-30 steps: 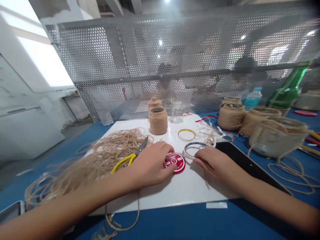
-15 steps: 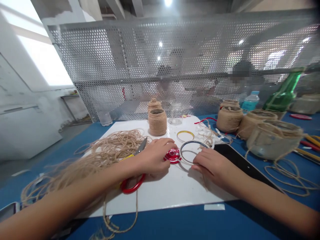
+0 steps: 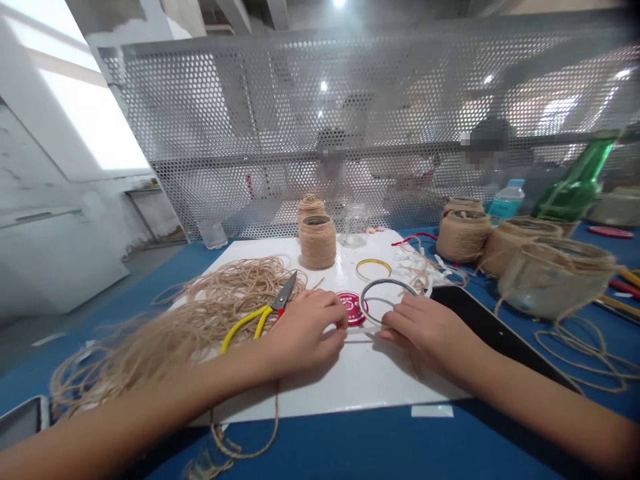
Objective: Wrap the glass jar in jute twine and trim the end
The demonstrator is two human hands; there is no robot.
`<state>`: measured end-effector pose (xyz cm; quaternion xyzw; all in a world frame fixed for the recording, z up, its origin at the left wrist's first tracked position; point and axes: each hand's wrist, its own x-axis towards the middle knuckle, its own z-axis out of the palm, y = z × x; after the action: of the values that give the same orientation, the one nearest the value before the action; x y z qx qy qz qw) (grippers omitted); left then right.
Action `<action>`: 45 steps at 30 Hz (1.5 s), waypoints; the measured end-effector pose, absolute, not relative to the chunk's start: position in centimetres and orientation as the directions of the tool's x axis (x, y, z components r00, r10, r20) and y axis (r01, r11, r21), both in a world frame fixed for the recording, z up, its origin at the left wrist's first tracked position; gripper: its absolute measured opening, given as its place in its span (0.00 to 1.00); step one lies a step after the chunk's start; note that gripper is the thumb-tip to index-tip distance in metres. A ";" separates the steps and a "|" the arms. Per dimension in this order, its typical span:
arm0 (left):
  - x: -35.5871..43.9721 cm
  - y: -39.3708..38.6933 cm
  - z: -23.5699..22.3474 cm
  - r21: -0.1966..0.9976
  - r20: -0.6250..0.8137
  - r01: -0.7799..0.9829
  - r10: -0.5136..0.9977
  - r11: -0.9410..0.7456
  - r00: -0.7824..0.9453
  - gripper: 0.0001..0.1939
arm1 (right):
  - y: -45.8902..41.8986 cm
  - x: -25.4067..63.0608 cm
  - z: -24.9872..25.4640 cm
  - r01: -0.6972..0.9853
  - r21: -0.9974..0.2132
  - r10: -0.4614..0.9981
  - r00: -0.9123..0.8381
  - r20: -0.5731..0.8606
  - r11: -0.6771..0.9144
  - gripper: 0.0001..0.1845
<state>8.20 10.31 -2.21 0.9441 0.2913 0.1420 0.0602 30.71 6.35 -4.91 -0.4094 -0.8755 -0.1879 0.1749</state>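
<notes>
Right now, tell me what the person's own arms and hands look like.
Both forearms, left and right, are bare where they show, with no sleeve, watch or bracelet on them. The left hand and right hand are ungloved. The visible fingers show no rings. Some fingertips are hidden, and fine markings cannot be made out.

From here, a perforated metal partition (image 3: 200,100) runs across the back of the blue table (image 3: 340,447). Off left, bright light patches (image 3: 75,113) lie on a scuffed white wall (image 3: 30,160) above grey floor (image 3: 107,300); overhead, pale beams (image 3: 233,15) and one glowing lamp (image 3: 339,3).
</notes>
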 end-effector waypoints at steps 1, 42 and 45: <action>8.1 10.2 -2.2 0.199 0.228 0.546 0.581 -0.813 0.782 0.04 | 6.4 30.7 -4.9 0.784 0.210 0.657 -0.609 0.445 0.584 0.16; 8.7 13.0 -3.8 -0.117 0.300 0.594 0.542 -0.796 0.785 0.09 | 12.3 28.8 -2.6 0.662 -0.290 0.705 -0.705 0.071 0.691 0.19; 8.7 13.1 -3.8 -0.135 0.291 0.593 0.540 -0.794 0.789 0.09 | 12.2 28.9 -2.7 0.679 -0.292 0.723 -0.687 0.071 0.674 0.20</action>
<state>8.70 13.13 -3.83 0.9395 0.3016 0.1197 -0.1101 28.88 12.25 -2.74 -0.3852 -0.9103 0.1218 0.0907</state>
